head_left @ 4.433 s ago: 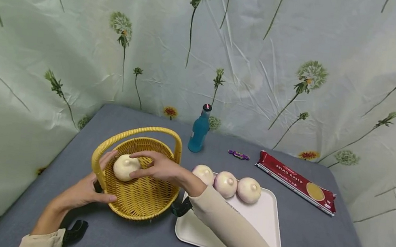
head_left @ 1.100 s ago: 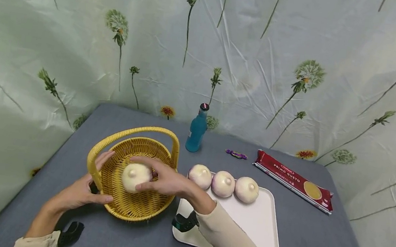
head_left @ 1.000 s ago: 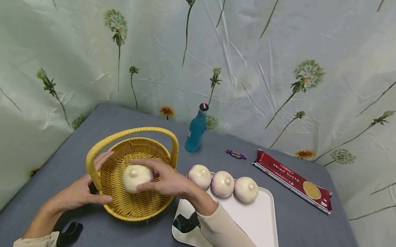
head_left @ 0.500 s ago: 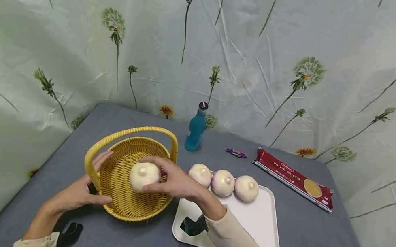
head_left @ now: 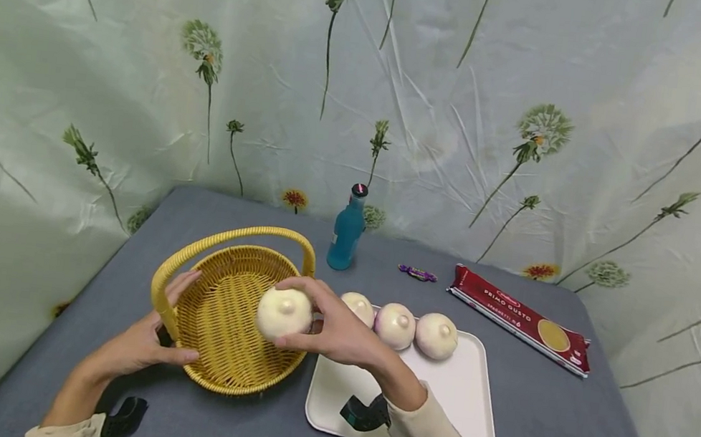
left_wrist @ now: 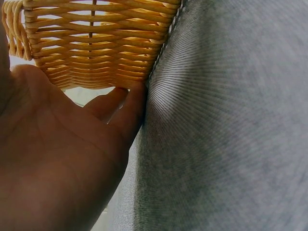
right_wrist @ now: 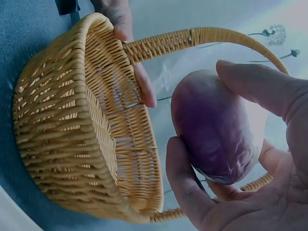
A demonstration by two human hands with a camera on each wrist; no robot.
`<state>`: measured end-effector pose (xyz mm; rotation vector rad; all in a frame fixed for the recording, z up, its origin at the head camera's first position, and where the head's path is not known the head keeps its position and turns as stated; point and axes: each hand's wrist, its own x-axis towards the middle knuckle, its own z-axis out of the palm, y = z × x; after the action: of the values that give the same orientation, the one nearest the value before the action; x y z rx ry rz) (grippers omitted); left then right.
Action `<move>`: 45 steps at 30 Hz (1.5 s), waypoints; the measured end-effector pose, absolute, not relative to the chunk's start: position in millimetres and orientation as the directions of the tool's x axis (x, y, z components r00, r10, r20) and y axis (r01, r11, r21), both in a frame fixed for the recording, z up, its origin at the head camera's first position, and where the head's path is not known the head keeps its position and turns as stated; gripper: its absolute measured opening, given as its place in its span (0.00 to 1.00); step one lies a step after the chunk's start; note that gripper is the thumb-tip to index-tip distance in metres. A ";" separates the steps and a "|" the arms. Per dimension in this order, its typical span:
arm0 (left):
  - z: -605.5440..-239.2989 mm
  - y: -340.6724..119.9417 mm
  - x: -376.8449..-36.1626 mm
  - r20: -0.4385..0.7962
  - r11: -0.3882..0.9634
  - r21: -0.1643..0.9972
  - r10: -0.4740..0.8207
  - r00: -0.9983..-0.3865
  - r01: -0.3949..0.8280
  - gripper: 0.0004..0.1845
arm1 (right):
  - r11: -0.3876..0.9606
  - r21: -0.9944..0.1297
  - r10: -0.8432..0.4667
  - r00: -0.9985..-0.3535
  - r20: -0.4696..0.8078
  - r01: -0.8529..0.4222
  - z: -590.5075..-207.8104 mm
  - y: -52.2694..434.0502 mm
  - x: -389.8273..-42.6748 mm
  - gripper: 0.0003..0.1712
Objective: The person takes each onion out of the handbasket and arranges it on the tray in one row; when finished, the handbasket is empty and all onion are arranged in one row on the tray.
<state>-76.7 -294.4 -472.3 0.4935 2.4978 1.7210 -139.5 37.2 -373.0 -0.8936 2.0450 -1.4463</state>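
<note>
My right hand (head_left: 341,328) grips a round white-and-purple turnip (head_left: 284,314), holding it above the right part of the yellow wicker basket (head_left: 214,356). The right wrist view shows the turnip's purple underside (right_wrist: 207,125) between thumb and fingers. At the basket's left side, my left hand (head_left: 140,342) holds the basket, its thumb by the near rim and its fingers by the handle's left foot. In the left wrist view, fingers touch the woven wall low down near the tablecloth. No other turnip shows in the basket. Three more turnips (head_left: 395,326) stand in a row along the white tray's far edge.
The white tray (head_left: 405,419) lies right of the basket. Behind stand a blue bottle (head_left: 347,232) and a purple-wrapped candy (head_left: 417,273). A red spaghetti pack (head_left: 517,317) lies at the far right. The basket's handle (head_left: 238,238) arches over its opening.
My right hand has lifted the turnip from the left of the basket's inside and moved it rightward, up to the right rim. The left hand has stayed on the basket.
</note>
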 end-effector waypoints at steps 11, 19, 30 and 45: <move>-472.7 -292.8 -77.4 0.125 0.314 0.923 0.302 -0.945 0.222 0.63 | 0.210 -0.951 -0.710 -0.704 0.011 -0.227 -365.2 75.9 -128.2 0.37; -472.0 -293.5 -78.0 0.126 0.324 0.919 0.301 -0.945 0.225 0.63 | 0.213 -0.951 -0.659 -0.751 0.031 -0.226 -370.4 105.6 -127.8 0.38; -470.9 -292.6 -77.0 0.119 0.329 0.919 0.294 -0.948 0.217 0.63 | 0.275 -0.935 -0.600 -0.800 0.016 -0.225 -378.0 142.1 -124.9 0.38; -473.5 -292.9 -76.2 0.132 0.330 0.916 0.290 -0.948 0.229 0.63 | 0.252 -0.946 -0.522 -0.852 0.043 -0.203 -381.7 178.5 -129.7 0.38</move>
<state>-76.2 -292.9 -473.5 0.4919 2.5164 1.7179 -129.7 178.5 -381.7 -0.6719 2.2477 -1.6328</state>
